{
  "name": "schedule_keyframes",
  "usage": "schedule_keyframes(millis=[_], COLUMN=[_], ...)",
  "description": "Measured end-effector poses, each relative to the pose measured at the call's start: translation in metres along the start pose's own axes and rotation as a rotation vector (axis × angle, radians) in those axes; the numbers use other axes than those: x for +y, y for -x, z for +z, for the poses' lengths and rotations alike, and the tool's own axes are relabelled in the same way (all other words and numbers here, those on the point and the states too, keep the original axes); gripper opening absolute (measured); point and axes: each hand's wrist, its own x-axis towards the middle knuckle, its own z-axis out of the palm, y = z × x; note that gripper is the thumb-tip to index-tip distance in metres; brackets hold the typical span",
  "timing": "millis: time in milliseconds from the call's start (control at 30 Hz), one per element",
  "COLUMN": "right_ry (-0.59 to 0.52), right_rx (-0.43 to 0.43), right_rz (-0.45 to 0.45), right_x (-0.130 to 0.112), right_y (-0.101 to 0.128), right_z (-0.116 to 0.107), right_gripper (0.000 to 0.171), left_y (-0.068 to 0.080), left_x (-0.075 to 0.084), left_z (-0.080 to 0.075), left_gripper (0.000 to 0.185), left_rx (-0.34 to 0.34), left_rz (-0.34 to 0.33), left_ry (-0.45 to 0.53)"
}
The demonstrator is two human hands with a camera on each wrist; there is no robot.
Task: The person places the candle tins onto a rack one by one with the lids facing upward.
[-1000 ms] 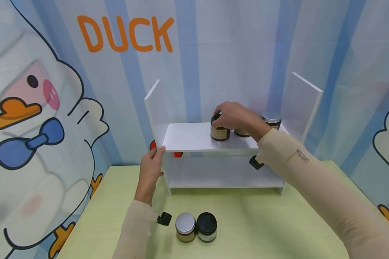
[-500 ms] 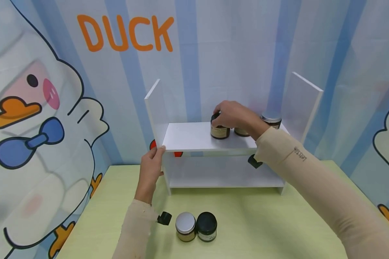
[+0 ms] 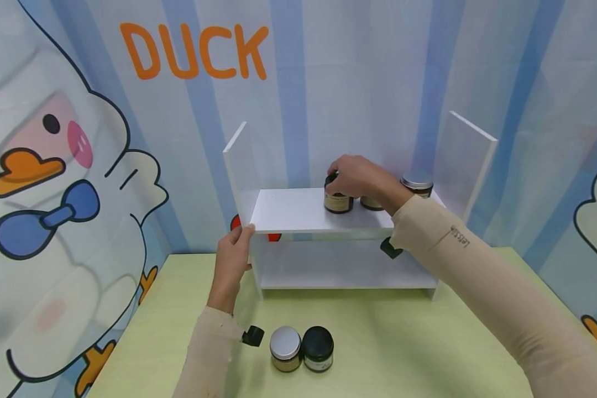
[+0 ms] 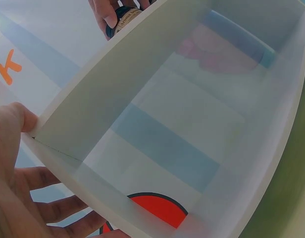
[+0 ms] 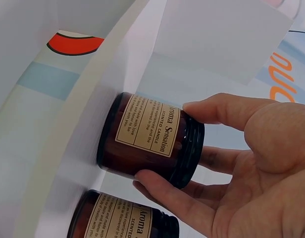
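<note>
While gripped, jar (image 3: 338, 201) on shelf (image 3: 298, 213).

candle jar (image 3: 338, 202) | amber glass, black lid, cream label | upright | upper shelf (image 3: 298, 213)

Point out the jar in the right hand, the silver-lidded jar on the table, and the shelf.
jar (image 5: 147, 134), right wrist view, label
silver-lidded jar (image 3: 285, 342), head view, lid
shelf (image 3: 288, 213), head view, upper board

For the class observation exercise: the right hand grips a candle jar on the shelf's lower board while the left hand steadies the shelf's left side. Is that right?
Not quite. The head view shows the right hand gripping the candle jar on the upper board of the shelf, not the lower. The left hand does steady the left side.
</note>
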Motion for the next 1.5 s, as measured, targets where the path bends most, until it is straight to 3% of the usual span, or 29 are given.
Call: schedule_keyframes(millis=[1500], right_ry=[0.051], right_rx=[0.039], right_rz=[-0.001], right_x=[-0.0002], right_y=[-0.0043], right_z=[0.0045], right_gripper=[0.057], left_y=[-0.002], left_x=[0.0011], left_z=[0.0005], left_gripper=[0.069], left_rx=[0.016], left_rz=[-0.017], left_ry=[-0.025])
